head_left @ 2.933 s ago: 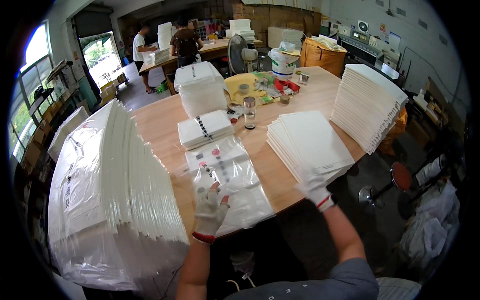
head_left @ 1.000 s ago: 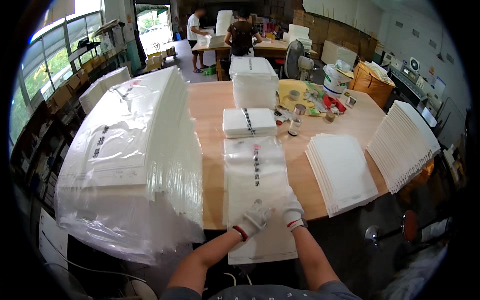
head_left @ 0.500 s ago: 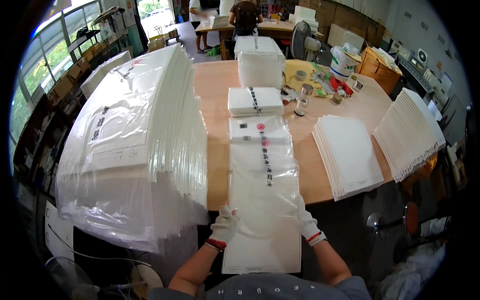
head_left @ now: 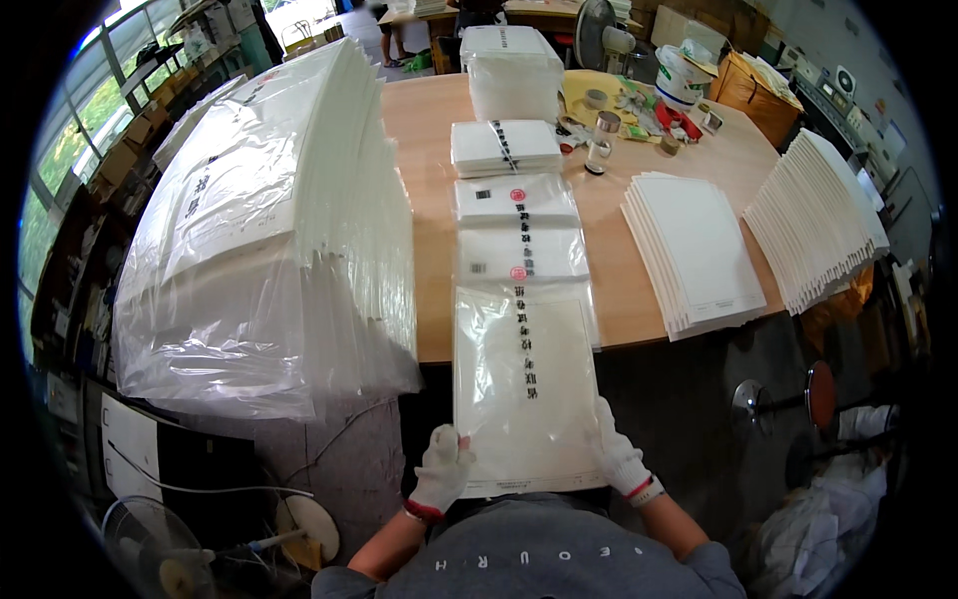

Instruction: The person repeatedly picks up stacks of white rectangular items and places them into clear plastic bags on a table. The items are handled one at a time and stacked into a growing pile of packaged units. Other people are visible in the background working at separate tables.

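A clear plastic bag (head_left: pixel 524 344) with printed dark lettering and a red round mark lies over a stack of white paper sheets (head_left: pixel 529 477). The bag covers most of the stack, whose near edge is close to my body. My left hand (head_left: pixel 444 469), in a white glove with a red cuff, is closed at the bag's near left edge, thumb on top. On the opposite edge my right hand (head_left: pixel 621 463), also gloved, grips with its fingers partly hidden. Beyond them lie other flat plastic bags (head_left: pixel 516 195), overlapping one another on the table.
A tall pile of bagged paper (head_left: pixel 235 215) fills the table's left side. Fanned paper stacks (head_left: pixel 694 255) stand at the right. Farther back are a bundled packet (head_left: pixel 506 150), a bottle (head_left: pixel 602 143), a white bucket (head_left: pixel 683 76) and a fan (head_left: pixel 596 55). A stool (head_left: pixel 820 394) is right.
Both hands have drawn the bag toward me, and it now covers sheets that stuck out at the near end. The table sits higher in view.
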`<state>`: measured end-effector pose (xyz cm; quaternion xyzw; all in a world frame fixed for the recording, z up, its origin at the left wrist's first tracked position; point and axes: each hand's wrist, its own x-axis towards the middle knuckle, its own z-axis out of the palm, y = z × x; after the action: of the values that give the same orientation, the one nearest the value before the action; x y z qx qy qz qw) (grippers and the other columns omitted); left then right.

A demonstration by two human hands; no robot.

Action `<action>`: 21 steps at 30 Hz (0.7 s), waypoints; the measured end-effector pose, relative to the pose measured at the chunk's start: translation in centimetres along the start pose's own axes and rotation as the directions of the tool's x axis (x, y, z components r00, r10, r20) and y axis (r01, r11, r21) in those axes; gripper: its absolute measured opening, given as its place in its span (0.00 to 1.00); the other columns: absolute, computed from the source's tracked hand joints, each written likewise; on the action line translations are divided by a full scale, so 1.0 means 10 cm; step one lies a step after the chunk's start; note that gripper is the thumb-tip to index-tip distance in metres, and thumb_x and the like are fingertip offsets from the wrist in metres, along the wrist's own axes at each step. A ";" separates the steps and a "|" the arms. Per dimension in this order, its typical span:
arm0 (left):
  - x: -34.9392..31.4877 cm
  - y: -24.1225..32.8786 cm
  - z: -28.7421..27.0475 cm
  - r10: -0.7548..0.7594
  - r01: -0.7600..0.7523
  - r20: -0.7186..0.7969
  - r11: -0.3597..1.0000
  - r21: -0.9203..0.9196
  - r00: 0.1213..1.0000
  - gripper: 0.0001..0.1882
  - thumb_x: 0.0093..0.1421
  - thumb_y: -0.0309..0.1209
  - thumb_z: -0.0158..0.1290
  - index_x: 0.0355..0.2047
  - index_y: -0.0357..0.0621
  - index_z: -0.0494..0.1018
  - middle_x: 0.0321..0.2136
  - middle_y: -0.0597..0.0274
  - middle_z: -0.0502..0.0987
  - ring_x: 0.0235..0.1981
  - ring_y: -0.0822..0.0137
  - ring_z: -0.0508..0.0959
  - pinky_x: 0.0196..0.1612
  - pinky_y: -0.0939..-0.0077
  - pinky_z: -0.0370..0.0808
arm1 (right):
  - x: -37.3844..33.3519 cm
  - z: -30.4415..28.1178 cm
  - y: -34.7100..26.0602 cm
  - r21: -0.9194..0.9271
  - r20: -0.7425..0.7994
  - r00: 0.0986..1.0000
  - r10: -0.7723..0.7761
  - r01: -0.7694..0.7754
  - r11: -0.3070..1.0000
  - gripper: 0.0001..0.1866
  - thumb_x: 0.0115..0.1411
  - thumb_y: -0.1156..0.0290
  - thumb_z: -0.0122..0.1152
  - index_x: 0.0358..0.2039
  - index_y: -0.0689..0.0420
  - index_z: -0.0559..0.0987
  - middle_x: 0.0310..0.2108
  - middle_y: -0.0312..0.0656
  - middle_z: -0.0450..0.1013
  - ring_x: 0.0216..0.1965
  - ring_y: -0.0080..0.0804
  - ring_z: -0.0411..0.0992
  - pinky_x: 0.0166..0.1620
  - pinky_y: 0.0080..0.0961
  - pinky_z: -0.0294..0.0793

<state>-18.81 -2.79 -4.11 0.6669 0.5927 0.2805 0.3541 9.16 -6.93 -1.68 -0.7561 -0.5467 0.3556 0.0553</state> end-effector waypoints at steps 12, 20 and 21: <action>-0.38 0.48 -0.47 0.035 -0.023 0.059 0.980 -0.199 0.998 0.02 0.49 0.19 0.47 0.25 0.38 0.67 0.22 0.55 0.70 0.23 0.64 0.72 0.28 0.74 0.70 | -0.89 -0.22 0.26 0.419 -0.143 0.931 -0.337 0.365 0.831 0.22 0.56 0.71 0.53 0.52 0.61 0.67 0.25 0.45 0.74 0.29 0.32 0.75 0.38 0.24 0.73; 0.34 1.43 -0.39 0.726 -0.670 0.131 0.678 -0.301 0.676 0.07 0.46 0.24 0.53 0.25 0.41 0.66 0.24 0.56 0.66 0.25 0.57 0.72 0.26 0.69 0.68 | 0.04 0.21 0.65 0.947 0.015 0.995 -0.099 0.018 0.322 0.14 0.60 0.71 0.52 0.46 0.63 0.73 0.40 0.40 0.72 0.41 0.26 0.71 0.44 0.23 0.72; 0.33 1.58 -0.50 0.745 -0.727 0.149 0.667 -0.162 0.650 0.08 0.46 0.26 0.54 0.25 0.44 0.66 0.24 0.57 0.67 0.24 0.57 0.72 0.23 0.68 0.68 | 0.01 0.22 0.35 0.943 -0.063 0.989 -0.131 0.102 0.316 0.14 0.61 0.71 0.51 0.45 0.63 0.73 0.40 0.40 0.72 0.41 0.26 0.71 0.44 0.23 0.72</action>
<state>-12.94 0.41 11.46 0.8586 0.2186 0.3561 0.2971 10.62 -8.89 -5.07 -0.5375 -0.2922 0.6111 0.5023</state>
